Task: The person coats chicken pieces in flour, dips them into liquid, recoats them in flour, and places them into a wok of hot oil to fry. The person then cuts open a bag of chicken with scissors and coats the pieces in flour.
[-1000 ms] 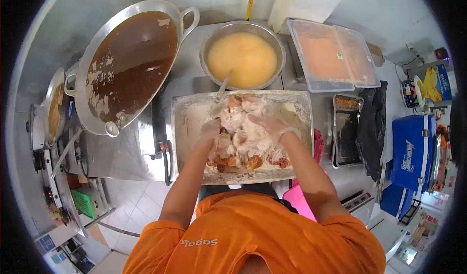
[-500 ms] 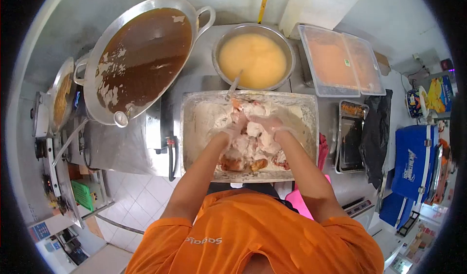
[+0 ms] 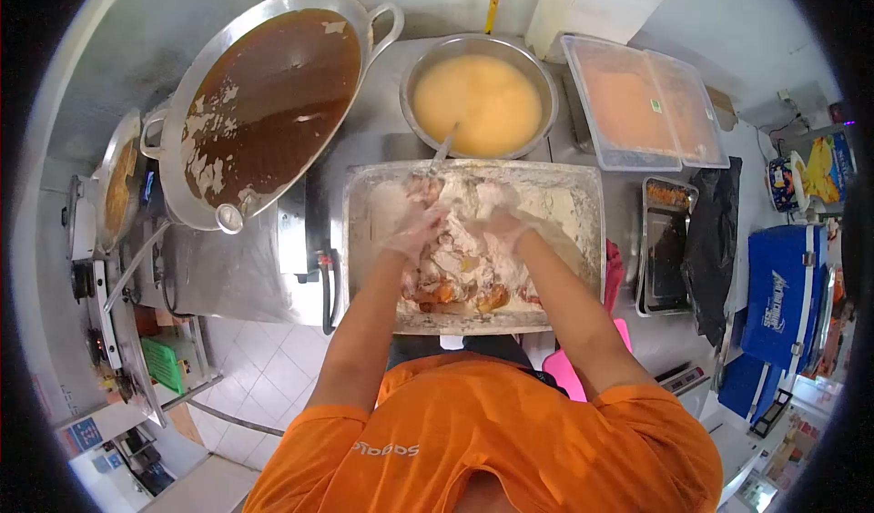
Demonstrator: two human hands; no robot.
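Note:
Pieces of chicken (image 3: 462, 249), many white with flour, lie heaped in a large metal tray (image 3: 592, 285) holding loose flour (image 3: 560, 217). Several pieces near the front edge show brown and orange surfaces. My left hand (image 3: 417, 229), in a clear thin glove, rests on the left side of the heap with its fingers stretched over the chicken. On the right side, my gloved right hand (image 3: 506, 225) touches the floured pieces; its fingers are blurred and partly lost against the flour.
Behind the tray stands a steel bowl of yellowish liquid (image 3: 478, 103) with a metal utensil handle (image 3: 444, 144). A wide pan of brown oil (image 3: 273, 103) is at left. To the right are a lidded plastic container (image 3: 628, 103), a dark tray (image 3: 665, 258), a black bag (image 3: 715, 249) and blue coolers (image 3: 778, 294).
My hands have moved apart from the middle of the heap, and the chicken between them has shifted and spread. The camera view has moved slightly.

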